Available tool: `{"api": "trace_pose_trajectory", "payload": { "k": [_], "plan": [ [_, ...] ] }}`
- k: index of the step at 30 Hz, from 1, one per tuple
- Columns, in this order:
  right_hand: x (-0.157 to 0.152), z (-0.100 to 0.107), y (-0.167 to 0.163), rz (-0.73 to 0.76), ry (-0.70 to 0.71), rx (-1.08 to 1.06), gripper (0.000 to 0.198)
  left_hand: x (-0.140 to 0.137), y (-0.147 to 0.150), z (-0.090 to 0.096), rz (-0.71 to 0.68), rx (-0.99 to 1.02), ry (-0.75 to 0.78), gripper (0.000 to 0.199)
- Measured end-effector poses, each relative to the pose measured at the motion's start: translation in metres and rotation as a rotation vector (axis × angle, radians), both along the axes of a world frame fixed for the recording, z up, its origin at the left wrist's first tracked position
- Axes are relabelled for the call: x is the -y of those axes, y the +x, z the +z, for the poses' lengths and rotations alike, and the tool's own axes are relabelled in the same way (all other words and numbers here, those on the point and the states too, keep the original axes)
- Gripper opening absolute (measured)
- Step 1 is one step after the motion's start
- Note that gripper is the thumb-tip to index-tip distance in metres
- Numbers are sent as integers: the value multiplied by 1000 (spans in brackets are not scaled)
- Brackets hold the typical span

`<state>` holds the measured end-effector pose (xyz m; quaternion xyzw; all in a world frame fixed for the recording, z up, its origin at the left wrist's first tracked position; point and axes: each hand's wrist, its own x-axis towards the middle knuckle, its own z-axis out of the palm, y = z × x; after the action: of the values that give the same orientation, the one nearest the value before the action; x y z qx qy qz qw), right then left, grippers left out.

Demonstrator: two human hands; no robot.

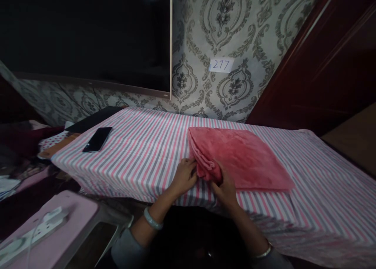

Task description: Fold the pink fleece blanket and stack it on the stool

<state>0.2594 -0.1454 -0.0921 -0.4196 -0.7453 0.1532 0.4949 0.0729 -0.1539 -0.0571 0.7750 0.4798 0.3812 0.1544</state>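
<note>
A pink-red plush cloth [243, 155] lies flat in folded layers on the striped tablecloth [141, 143]. Its near left corner is bunched up and lifted a little, the layers showing along the left edge. My right hand [226, 186] grips this bunched corner, thumb on the near side. From the left, my left hand [185, 177] has its fingers curled in at the edge of the same cloth, with the fingertips partly hidden. A bracelet [152, 219] circles my left wrist.
A smartphone [98, 139] lies on the table's left part. A large television [88, 37] hangs behind it. At the lower left, a pink stool [79, 206] bears a white power strip [38, 233]. A dark red wooden panel [317, 65] leans in at the right.
</note>
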Motion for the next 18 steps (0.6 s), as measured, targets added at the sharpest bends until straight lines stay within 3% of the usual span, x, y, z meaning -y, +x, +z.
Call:
{"api": "trace_pose_trajectory", "payload": {
  "k": [8,18],
  "plan": [
    [1,1,0,-5,37,8,61,-2,-11,13,-71,-264,32,20],
    [3,2,0,5,61,56,66,-1,-9,10,-166,-256,13,24]
  ]
}}
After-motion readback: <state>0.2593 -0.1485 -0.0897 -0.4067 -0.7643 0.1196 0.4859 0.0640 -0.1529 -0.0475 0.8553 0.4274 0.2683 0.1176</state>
